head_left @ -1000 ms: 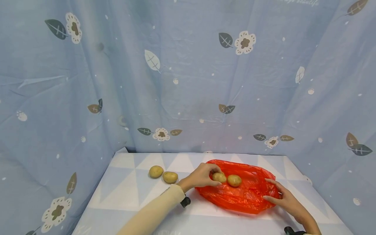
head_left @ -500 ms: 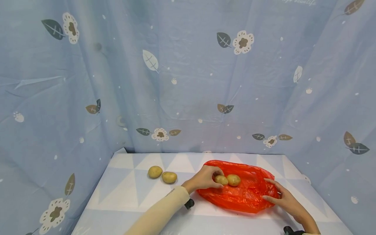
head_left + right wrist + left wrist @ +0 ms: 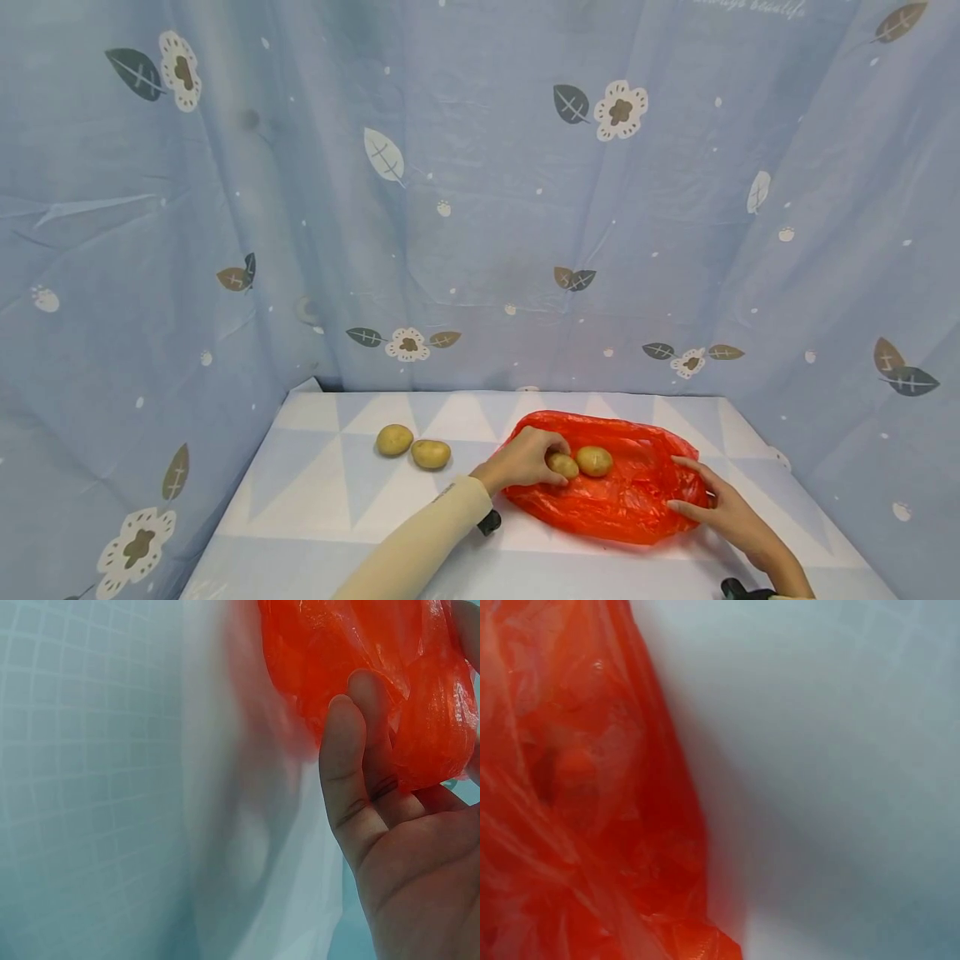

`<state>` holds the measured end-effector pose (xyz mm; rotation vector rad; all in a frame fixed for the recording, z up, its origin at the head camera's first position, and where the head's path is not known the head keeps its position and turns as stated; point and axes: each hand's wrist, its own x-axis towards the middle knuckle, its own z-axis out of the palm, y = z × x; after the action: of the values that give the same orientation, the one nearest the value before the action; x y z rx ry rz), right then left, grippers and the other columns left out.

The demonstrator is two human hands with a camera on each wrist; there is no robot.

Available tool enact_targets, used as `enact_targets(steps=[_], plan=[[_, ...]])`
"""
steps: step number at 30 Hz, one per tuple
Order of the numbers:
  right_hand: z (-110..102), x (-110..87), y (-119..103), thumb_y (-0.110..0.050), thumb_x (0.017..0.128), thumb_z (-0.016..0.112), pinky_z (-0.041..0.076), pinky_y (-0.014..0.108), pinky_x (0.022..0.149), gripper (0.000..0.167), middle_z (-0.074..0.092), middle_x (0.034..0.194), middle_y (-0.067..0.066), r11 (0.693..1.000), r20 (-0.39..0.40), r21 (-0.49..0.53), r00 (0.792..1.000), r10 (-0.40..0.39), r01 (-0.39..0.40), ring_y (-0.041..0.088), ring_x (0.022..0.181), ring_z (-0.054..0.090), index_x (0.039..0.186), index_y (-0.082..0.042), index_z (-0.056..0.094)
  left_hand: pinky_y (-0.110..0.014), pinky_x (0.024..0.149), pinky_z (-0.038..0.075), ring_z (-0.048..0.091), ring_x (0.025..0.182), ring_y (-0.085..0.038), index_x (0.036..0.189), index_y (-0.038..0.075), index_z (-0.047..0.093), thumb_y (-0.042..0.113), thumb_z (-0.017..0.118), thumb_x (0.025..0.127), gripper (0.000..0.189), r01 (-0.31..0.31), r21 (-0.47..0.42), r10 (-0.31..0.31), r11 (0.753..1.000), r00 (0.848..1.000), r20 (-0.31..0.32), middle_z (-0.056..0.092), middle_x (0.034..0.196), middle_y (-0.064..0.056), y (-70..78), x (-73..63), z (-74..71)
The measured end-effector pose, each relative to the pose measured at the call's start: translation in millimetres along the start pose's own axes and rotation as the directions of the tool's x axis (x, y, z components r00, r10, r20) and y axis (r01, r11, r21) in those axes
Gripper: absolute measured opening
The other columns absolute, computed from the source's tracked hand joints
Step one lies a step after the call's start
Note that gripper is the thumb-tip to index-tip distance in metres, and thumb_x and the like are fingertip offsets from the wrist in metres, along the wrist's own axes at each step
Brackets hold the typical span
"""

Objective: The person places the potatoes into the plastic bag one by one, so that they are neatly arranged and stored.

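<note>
A red plastic bag (image 3: pixel 615 517) lies spread on the table with its mouth facing up and left. My left hand (image 3: pixel 525 458) reaches over the bag's left side and pinches a yellow potato (image 3: pixel 562 466) between thumb and fingers. Just right of it, a second potato (image 3: pixel 595 461) rests in the bag. At the bag's right end, my right hand (image 3: pixel 723 510) holds the plastic between thumb and fingers; in the right wrist view its fingers (image 3: pixel 345 750) lie against the crumpled red film. The left wrist view takes in the bag's side (image 3: pixel 630 825) but no hand.
Two more potatoes, one at the left (image 3: pixel 394 440) and one beside it (image 3: pixel 431 454), lie on the table left of the bag. The table (image 3: pixel 300 492) has a pale triangle-patterned cover. A blue printed curtain (image 3: pixel 480 208) hangs behind and along both sides.
My left hand has moved slightly right and toward me, bringing its potato lower in the bag, close to the second one. The right hand stays at the bag's right end.
</note>
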<state>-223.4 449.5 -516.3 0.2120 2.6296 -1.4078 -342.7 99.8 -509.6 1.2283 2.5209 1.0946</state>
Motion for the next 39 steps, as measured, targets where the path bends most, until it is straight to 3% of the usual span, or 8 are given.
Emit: enact_targets(steps=[4, 11, 18, 24, 30, 39], plan=[[-1.0, 1.1, 0.9, -0.035, 0.089, 0.081, 0.058, 0.045, 0.091, 0.087, 0.027, 0.16, 0.03, 1.0, 0.009, -0.006, 1.0, -0.017, 0.017, 0.047, 0.131, 0.049, 0.159, -0.015, 0.034, -0.016, 0.082, 0.048, 0.056, 0.087, 0.0, 0.108, 0.014, 0.074, 0.021, 0.091, 0.08, 0.033, 0.013, 0.036, -0.013, 0.999, 1.0, -0.009, 0.068, 0.098, 0.013, -0.3, 1.6, 1.6], [-2.2, 5.1, 2.7, -0.032, 0.091, 0.08, 0.058, 0.044, 0.092, 0.082, 0.027, 0.16, 0.03, 0.999, 0.02, 0.0, 0.999, -0.051, 0.051, 0.05, 0.135, 0.044, 0.158, -0.014, 0.036, -0.017, 0.078, 0.045, 0.053, 0.082, 0.0, 0.101, 0.024, 0.072, 0.031, 0.091, 0.08, 0.03, 0.01, 0.179, -0.012, 0.984, 1.0, 0.013, 0.063, 0.089, 0.019, 2.0, 1.5, 8.8], [-1.6, 4.3, 5.1, -0.032, 0.09, 0.081, 0.058, 0.044, 0.092, 0.084, 0.027, 0.16, 0.029, 0.999, 0.016, 0.004, 0.999, -0.04, 0.04, 0.048, 0.133, 0.046, 0.159, -0.014, 0.035, -0.016, 0.071, 0.044, 0.051, 0.079, -0.003, 0.097, 0.022, 0.067, 0.027, 0.091, 0.081, 0.029, 0.015, 0.176, -0.019, 0.984, 1.0, 0.021, 0.058, 0.084, 0.016, 0.6, 0.0, 13.3], [-1.9, 2.6, 7.2, -0.033, 0.09, 0.081, 0.057, 0.045, 0.093, 0.086, 0.026, 0.161, 0.028, 1.0, 0.014, 0.008, 1.0, -0.024, 0.024, 0.047, 0.133, 0.047, 0.159, -0.015, 0.034, -0.015, 0.068, 0.043, 0.049, 0.076, -0.004, 0.097, 0.016, 0.067, 0.024, 0.091, 0.08, 0.031, -0.034, 0.189, 0.027, 0.981, 0.999, 0.039, 0.058, 0.083, 0.011, 1.0, 0.2, 8.7], [-2.1, 0.0, 5.6, -0.033, 0.089, 0.081, 0.057, 0.045, 0.092, 0.086, 0.027, 0.161, 0.029, 1.0, 0.015, 0.008, 1.0, -0.018, 0.018, 0.045, 0.132, 0.048, 0.159, -0.016, 0.034, -0.012, 0.066, 0.045, 0.053, 0.074, -0.005, 0.097, 0.01, 0.069, 0.019, 0.089, 0.082, 0.027, -0.082, 0.13, 0.077, 0.988, 0.996, 0.044, 0.064, 0.083, 0.003, 0.5, -3.3, -2.0], [-1.7, -3.2, 2.1, -0.036, 0.089, 0.082, 0.057, 0.045, 0.092, 0.087, 0.027, 0.161, 0.028, 1.0, 0.006, -0.009, 1.0, -0.012, 0.012, 0.045, 0.132, 0.049, 0.159, -0.016, 0.034, -0.014, 0.077, 0.052, 0.065, 0.085, -0.006, 0.112, 0.004, 0.074, 0.016, 0.086, 0.086, 0.031, -0.068, -0.028, 0.068, 0.997, 0.998, 0.0, 0.074, 0.1, -0.004, 3.0, -11.7, -25.7]])
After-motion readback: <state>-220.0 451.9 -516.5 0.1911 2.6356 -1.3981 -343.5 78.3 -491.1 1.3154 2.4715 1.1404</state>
